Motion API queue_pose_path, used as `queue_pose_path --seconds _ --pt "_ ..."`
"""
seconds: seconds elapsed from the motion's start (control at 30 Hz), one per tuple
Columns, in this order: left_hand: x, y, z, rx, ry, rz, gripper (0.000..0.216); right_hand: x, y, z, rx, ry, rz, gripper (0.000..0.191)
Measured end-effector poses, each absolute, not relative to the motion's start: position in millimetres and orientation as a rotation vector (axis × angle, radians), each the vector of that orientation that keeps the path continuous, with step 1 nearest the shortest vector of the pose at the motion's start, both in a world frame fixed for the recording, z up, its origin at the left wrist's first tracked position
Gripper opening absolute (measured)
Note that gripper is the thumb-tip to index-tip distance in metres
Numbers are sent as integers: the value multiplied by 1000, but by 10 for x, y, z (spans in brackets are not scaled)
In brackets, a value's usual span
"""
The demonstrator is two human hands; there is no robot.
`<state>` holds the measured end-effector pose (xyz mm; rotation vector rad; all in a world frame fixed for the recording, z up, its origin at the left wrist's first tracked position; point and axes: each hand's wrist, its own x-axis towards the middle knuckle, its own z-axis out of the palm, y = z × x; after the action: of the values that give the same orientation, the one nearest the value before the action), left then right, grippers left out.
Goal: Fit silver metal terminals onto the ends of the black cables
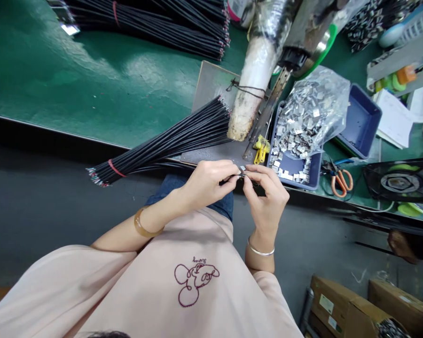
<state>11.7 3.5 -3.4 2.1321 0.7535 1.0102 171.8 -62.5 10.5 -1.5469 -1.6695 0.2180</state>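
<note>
My left hand pinches the end of a black cable between thumb and forefinger. Close against it, my right hand is closed too, its fingertips on a small silvery metal connector at the cable's end. The fingers partly cover both pieces, so how they fit together is not clear. Behind my left hand a bundle of black cables, tied with a red band, lies over the bench edge. A blue tray of small metal connector shells stands just right of my right hand.
A white plastic-wrapped machine arm slants down above the metal plate. Yellow snips and orange-handled pliers lie nearby. More cables lie at the back; a black fan is at right. Cardboard boxes stand on the floor.
</note>
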Motion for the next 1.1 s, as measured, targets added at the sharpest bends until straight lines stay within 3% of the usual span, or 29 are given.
queue_pose_path --seconds 0.17,0.33,0.53,0.83,1.1 --pt "70 16 21 1564 714 810 15 1566 -615 -5 -1506 -1406 335 6" --pt "45 102 62 1168 644 723 14 1533 -599 -10 -1452 -1308 189 9" --pt "139 140 73 1091 737 826 8 1534 -641 46 -1268 -1475 1 16" --pt "163 153 83 1156 762 874 9 1595 -602 -16 -1399 -1376 163 6" --pt "185 180 84 1184 814 867 12 1621 -563 -84 -1349 -1658 -148 16"
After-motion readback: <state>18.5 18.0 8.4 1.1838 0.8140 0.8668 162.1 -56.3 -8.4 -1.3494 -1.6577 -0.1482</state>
